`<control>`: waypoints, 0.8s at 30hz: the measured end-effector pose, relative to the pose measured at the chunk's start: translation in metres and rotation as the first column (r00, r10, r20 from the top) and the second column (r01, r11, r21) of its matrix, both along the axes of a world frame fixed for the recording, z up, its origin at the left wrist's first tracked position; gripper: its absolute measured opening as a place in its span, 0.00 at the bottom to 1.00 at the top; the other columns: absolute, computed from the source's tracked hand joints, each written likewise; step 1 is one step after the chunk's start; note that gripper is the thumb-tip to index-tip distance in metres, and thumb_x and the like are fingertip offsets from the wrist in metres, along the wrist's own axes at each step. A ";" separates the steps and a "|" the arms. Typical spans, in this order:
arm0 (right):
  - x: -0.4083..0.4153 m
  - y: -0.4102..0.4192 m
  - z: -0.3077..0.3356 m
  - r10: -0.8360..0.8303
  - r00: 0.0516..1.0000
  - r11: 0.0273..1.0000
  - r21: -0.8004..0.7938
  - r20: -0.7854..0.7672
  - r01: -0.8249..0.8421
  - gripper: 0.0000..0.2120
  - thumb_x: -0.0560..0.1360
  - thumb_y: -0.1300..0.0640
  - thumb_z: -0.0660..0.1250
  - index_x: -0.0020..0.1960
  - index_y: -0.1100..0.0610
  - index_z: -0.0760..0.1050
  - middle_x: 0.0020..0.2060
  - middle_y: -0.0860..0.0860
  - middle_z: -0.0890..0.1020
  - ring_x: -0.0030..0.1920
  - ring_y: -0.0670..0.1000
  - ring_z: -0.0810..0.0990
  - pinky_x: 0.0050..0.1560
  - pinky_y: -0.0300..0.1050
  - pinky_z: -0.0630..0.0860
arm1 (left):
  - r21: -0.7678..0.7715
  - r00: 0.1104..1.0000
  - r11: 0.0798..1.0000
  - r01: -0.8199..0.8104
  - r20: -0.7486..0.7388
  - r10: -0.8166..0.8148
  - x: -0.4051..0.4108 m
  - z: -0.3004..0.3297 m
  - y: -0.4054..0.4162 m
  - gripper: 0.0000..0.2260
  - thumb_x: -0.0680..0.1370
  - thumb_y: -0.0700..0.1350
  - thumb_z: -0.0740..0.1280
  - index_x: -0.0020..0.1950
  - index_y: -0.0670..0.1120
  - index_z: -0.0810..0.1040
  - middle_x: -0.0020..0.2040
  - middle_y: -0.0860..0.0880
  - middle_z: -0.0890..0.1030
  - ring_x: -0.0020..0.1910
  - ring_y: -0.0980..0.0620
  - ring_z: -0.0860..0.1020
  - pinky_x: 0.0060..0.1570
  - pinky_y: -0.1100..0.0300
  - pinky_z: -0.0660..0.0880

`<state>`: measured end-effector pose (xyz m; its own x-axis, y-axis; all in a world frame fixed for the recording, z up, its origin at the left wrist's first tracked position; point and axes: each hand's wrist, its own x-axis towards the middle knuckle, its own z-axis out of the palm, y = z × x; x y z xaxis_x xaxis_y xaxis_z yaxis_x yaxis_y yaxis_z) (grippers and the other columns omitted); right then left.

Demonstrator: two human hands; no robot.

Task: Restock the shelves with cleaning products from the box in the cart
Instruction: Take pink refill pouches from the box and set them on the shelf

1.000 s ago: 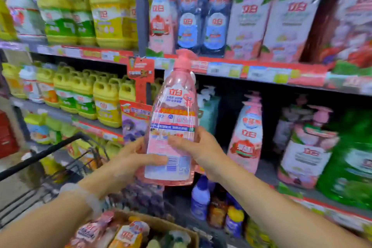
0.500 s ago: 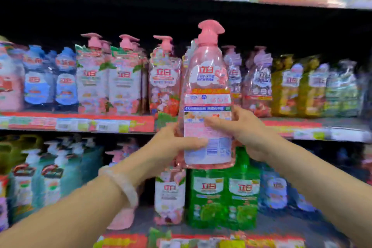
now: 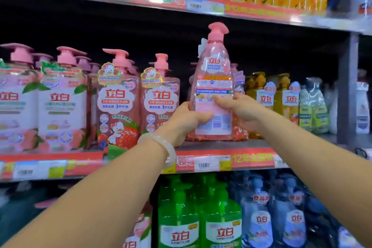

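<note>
A clear pink pump bottle [image 3: 213, 78] with a pink pump head stands upright at the front of the middle shelf [image 3: 221, 145], its back label facing me. My left hand [image 3: 186, 122] grips its lower left side and my right hand [image 3: 240, 109] grips its right side. Its base sits at the shelf surface; whether it rests there or hovers just above I cannot tell. More pink bottles of the same kind stand behind it, mostly hidden. The cart and box are out of view.
Pink strawberry pump bottles [image 3: 118, 102] stand left of the held bottle, with a gap between. Yellow bottles [image 3: 267, 96] stand to its right. The upper shelf [image 3: 201, 4] hangs overhead. Green bottles [image 3: 199, 217] and blue bottles [image 3: 277, 217] fill the shelf below. A grey upright post [image 3: 347, 86] is at right.
Both hands have carried the pink bottle up from over the cart to the middle shelf and forward onto its front edge. My view has risen and moved right along the shelves.
</note>
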<state>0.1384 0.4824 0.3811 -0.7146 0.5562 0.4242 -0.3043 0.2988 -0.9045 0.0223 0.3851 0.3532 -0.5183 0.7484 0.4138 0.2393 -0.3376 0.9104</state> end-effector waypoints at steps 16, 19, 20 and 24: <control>-0.028 0.036 -0.041 -0.537 0.842 0.771 0.380 -0.041 0.510 0.24 0.68 0.48 0.75 0.55 0.56 0.68 0.47 0.47 0.77 0.46 0.46 0.77 0.45 0.40 0.75 | -0.071 0.956 0.969 -0.236 -0.198 0.218 -0.023 -0.039 0.040 0.23 0.70 0.42 0.76 0.57 0.42 0.67 0.52 0.48 0.78 0.49 0.51 0.78 0.42 0.61 0.76; -0.037 0.018 -0.045 -0.547 0.837 0.750 0.437 -0.013 0.497 0.42 0.54 0.29 0.73 0.57 0.55 0.69 0.51 0.49 0.79 0.52 0.49 0.79 0.53 0.46 0.77 | -0.060 0.849 0.901 -0.431 -0.367 0.381 -0.005 -0.040 0.035 0.31 0.66 0.50 0.78 0.59 0.41 0.64 0.54 0.46 0.75 0.51 0.46 0.77 0.43 0.60 0.70; -0.042 0.016 -0.045 -0.536 0.844 0.762 0.436 0.009 0.479 0.50 0.48 0.23 0.70 0.59 0.55 0.70 0.55 0.51 0.78 0.57 0.51 0.78 0.57 0.50 0.77 | -0.070 0.805 0.872 -0.484 -0.426 0.413 0.000 -0.041 0.034 0.34 0.65 0.52 0.78 0.60 0.40 0.63 0.55 0.45 0.75 0.53 0.45 0.77 0.44 0.59 0.69; -0.044 0.008 -0.037 -0.521 0.835 0.812 0.405 0.176 0.421 0.48 0.62 0.34 0.73 0.71 0.58 0.58 0.69 0.52 0.59 0.70 0.54 0.64 0.66 0.48 0.66 | -0.059 0.773 0.874 -0.483 -0.496 0.395 0.003 -0.047 0.025 0.31 0.65 0.53 0.77 0.56 0.44 0.62 0.48 0.52 0.74 0.47 0.50 0.76 0.39 0.61 0.69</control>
<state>0.0947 0.4908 0.3441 -0.5128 0.7119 0.4798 0.1919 0.6398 -0.7442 0.0248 0.4103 0.3065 -0.5926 0.5673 0.5718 0.7219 0.0591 0.6894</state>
